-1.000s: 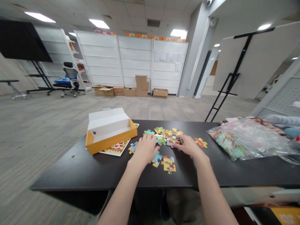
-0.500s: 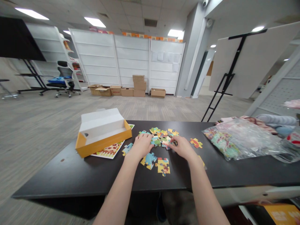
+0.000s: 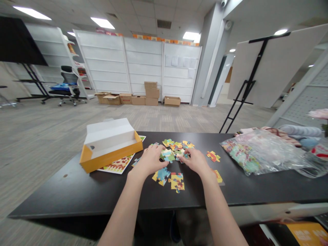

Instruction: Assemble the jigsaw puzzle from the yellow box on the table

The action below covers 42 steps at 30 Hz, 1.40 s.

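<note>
My left hand (image 3: 151, 160) is over the left side of a pile of jigsaw pieces (image 3: 176, 146), thumb and fingers apart around its near left edge. A green and blue jigsaw piece (image 3: 168, 155) lies just right of its fingertips. On the pile's right side, my right hand (image 3: 196, 160) has its fingers closed on a jigsaw piece (image 3: 186, 155), partly hidden by them. Nearer me lie a blue and yellow piece (image 3: 161, 175) and a yellow piece (image 3: 176, 181). An orange and yellow piece (image 3: 213, 156) is off to the right; another yellow piece (image 3: 218, 176) sits beside my right wrist.
An open yellow box (image 3: 112, 158) with a white inside stands on the left of the black table (image 3: 102, 196), over a printed picture sheet (image 3: 118, 164). At the right lies a clear plastic bag (image 3: 263, 150) with folded cloths behind. A tall board on a black stand (image 3: 238, 99) rises beyond.
My left hand has drawn back a little to the left, its thumb lower, baring more of the green and blue piece. My right hand has shifted slightly left. The view has turned slightly.
</note>
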Available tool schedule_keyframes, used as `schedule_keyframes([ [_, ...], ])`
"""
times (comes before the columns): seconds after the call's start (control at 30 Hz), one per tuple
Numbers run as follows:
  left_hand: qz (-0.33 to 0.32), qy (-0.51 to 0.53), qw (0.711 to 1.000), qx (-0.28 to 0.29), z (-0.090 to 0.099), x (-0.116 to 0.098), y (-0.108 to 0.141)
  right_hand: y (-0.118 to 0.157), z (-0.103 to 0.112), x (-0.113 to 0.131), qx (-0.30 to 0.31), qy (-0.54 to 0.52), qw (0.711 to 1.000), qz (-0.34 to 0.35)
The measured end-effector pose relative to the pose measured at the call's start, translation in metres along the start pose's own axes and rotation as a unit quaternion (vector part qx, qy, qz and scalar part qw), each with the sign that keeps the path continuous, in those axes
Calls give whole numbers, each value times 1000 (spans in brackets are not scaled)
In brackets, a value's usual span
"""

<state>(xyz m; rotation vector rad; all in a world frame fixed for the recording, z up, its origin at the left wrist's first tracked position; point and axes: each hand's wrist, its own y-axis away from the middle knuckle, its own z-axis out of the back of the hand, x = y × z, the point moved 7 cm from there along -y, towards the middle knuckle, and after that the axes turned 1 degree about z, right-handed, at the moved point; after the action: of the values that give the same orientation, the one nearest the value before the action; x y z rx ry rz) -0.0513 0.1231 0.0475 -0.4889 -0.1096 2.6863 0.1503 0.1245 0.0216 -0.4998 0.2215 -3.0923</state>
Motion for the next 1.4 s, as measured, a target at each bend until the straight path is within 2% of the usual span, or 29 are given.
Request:
schedule_keyframes([
  [0.17,-37,54,998,14,11,-14,17,4,5,-2,-9,-14,1000,-14],
  [0.33,-59,48,997,26,1,-24,24,21,30,-16,-53,-65,996,-3],
  [0.5,-85,105,989,53,-7,-42,29,47,60,-46,-31,-99,995,-9],
  [0.6,-117,146,980,68,-13,-61,32,58,68,-64,-2,-97,995,-38],
  [0.7,-139,155,974,90,-23,-78,33,62,64,-68,30,-113,992,-40],
  [0.87,-150,124,973,123,-40,-90,33,58,46,-53,83,-151,985,-7],
  [1.0,-155,108,973,132,-46,-87,33,55,34,-46,99,-150,984,4],
  [1.17,-149,109,973,136,-43,-78,33,54,25,-39,118,-169,978,18],
  [1.4,-137,99,976,138,-38,-65,33,48,18,-35,109,-104,988,24],
])
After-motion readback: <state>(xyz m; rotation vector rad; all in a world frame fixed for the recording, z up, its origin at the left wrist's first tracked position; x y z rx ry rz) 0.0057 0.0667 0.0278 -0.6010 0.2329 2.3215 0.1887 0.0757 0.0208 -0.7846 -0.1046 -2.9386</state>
